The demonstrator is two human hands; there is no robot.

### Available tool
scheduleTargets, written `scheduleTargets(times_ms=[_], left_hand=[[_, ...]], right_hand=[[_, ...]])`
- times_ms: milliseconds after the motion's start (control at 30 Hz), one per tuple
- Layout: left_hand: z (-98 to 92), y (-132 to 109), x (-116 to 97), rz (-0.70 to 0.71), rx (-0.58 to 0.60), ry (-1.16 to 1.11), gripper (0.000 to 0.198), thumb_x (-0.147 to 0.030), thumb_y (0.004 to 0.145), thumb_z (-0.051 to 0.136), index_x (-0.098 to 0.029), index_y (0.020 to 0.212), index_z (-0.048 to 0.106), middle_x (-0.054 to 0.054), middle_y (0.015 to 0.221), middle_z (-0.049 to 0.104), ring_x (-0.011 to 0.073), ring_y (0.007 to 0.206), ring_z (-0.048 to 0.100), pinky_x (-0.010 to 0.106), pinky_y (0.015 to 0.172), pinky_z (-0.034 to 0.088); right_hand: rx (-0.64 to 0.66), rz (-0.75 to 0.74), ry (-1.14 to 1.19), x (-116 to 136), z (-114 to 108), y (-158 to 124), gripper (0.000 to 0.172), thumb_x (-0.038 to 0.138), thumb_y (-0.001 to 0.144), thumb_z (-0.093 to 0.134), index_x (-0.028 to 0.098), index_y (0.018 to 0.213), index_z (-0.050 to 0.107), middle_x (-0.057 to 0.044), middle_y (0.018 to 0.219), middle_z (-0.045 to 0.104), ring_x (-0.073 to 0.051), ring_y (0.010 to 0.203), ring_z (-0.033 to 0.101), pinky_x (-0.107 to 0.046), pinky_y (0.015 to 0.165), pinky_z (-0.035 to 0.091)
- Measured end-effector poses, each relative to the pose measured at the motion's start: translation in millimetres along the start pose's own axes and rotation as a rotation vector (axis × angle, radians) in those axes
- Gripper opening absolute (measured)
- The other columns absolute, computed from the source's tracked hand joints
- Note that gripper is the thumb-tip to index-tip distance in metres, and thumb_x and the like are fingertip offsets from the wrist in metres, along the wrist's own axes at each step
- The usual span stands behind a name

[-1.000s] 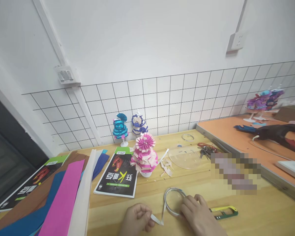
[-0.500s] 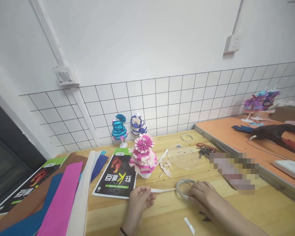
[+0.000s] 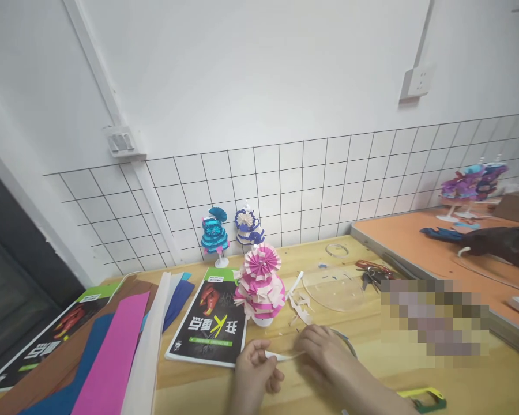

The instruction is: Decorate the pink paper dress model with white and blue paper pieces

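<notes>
My left hand point(image 3: 254, 369) pinches the free end of a white tape strip point(image 3: 281, 357) low in the middle of the wooden desk point(image 3: 480, 380). My right hand point(image 3: 324, 354) grips the same strip a short way along and covers most of the tape roll point(image 3: 348, 344), of which only a thin arc shows at its right. Just beyond the hands stands a pink and white folded-paper figure point(image 3: 260, 283) on a white base.
A black and green booklet point(image 3: 211, 324) lies left of the hands, with coloured paper sheets point(image 3: 112, 357) further left. Paper scraps point(image 3: 300, 302), a clear disc point(image 3: 335, 285), keys point(image 3: 372, 274), small paper figures point(image 3: 214, 233) and a yellow-green cutter point(image 3: 424, 399) surround them. An orange board point(image 3: 415, 242) lies at right.
My right hand slid left along the strip toward my left hand, so the stretch between them is shorter. The view shifted and the yellow-green cutter is back in sight.
</notes>
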State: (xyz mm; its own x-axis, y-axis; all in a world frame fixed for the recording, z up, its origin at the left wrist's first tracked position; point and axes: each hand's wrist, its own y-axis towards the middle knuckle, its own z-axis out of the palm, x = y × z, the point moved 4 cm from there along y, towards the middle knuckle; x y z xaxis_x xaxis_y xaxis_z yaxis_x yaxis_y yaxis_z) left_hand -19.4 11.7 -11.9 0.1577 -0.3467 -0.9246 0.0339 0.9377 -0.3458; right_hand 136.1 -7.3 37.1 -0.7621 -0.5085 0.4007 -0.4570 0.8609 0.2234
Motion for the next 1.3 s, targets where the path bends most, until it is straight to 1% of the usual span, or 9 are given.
scheduleTargets(times_ms=[67,233,400,533,633,733,967,1133,1300], left_hand=[[-1.4,0.6,1.3,0.016,0.009,0.007,0.045,-0.035,0.046,0.072,-0.016,0.078,0.047,-0.006,0.049,0.055,0.0093,0.035,0.051,0.019,0.031,0.035],[-3.7,5.4,9.5,0.05,0.013,0.014,0.043,-0.036,0.052,0.07,-0.015,0.081,0.048,-0.002,0.063,0.058,0.0075,0.034,0.051,0.019,0.031,0.035],[-2.7,10.3,14.3,0.071,0.022,0.011,0.044,-0.04,0.05,0.071,-0.015,0.079,0.049,-0.002,0.069,0.055,0.0064,0.032,0.049,0.019,0.029,0.031],[-4.0,12.4,16.1,0.074,0.035,0.063,0.044,-0.044,0.05,0.071,-0.015,0.076,0.051,0.0,0.072,0.057,0.005,0.032,0.047,0.02,0.03,0.03],[-4.8,12.9,17.3,0.083,0.064,0.097,0.044,-0.046,0.051,0.07,-0.014,0.076,0.053,-0.001,0.061,0.057,0.0061,0.033,0.047,0.019,0.031,0.031],[-4.0,12.6,18.6,0.085,0.116,0.131,0.043,-0.046,0.053,0.07,-0.013,0.076,0.055,-0.005,0.048,0.052,0.0063,0.031,0.044,0.019,0.032,0.03],[1.4,2.5,12.4,0.078,0.245,0.291,0.037,-0.037,0.056,0.069,-0.011,0.081,0.063,-0.006,0.043,0.048,0.0054,0.035,0.041,0.019,0.038,0.026],[11.8,-17.0,-4.5,0.075,0.395,0.431,0.013,-0.027,0.06,0.064,-0.014,0.062,0.066,-0.005,0.045,0.047,0.005,0.041,0.038,0.019,0.043,0.023],[9.9,-19.2,-3.1,-0.003,0.347,0.462,0.013,-0.026,0.057,0.064,-0.015,0.064,0.059,-0.006,0.043,0.049,0.0063,0.038,0.044,0.018,0.04,0.028]], right_hand=[[0.006,-0.006,0.05,1.9,6.4,5.8,0.022,0.013,0.072,0.05,0.025,0.091,0.056,-0.001,0.088,0.06,-0.018,0.086,0.05,-0.031,0.077,0.032],[0.024,0.026,0.096,4.1,8.7,8.2,0.02,0.013,0.073,0.047,0.023,0.088,0.055,-0.001,0.082,0.061,-0.017,0.08,0.053,-0.031,0.077,0.033],[0.019,-0.039,0.11,7.8,6.9,5.5,0.035,0.007,0.067,0.046,0.022,0.099,0.052,-0.002,0.09,0.062,-0.018,0.084,0.054,-0.033,0.08,0.034],[0.033,-0.052,0.132,8.9,10.0,4.7,0.04,0.004,0.064,0.045,0.024,0.098,0.052,-0.001,0.086,0.063,-0.017,0.081,0.055,-0.03,0.076,0.036],[0.029,-0.044,0.119,7.8,9.8,4.3,0.036,0.005,0.066,0.047,0.023,0.096,0.052,-0.001,0.084,0.062,-0.017,0.08,0.055,-0.03,0.074,0.037],[0.009,-0.077,0.091,6.8,7.1,3.1,0.022,0.011,0.077,0.045,0.023,0.093,0.053,-0.002,0.083,0.061,-0.017,0.079,0.053,-0.03,0.073,0.037],[-0.028,-0.149,0.054,4.3,7.0,-0.1,0.016,0.017,0.085,0.04,0.023,0.086,0.055,-0.002,0.08,0.059,-0.016,0.077,0.053,-0.031,0.075,0.037],[-0.102,-0.126,0.111,-1.5,10.3,-1.7,0.016,0.014,0.081,0.044,0.022,0.089,0.055,-0.002,0.08,0.06,-0.016,0.078,0.054,-0.034,0.082,0.035],[-0.122,-0.135,0.133,-5.3,16.6,-2.7,0.02,0.012,0.079,0.046,0.023,0.093,0.056,-0.001,0.082,0.061,-0.014,0.079,0.055,-0.037,0.088,0.031]])
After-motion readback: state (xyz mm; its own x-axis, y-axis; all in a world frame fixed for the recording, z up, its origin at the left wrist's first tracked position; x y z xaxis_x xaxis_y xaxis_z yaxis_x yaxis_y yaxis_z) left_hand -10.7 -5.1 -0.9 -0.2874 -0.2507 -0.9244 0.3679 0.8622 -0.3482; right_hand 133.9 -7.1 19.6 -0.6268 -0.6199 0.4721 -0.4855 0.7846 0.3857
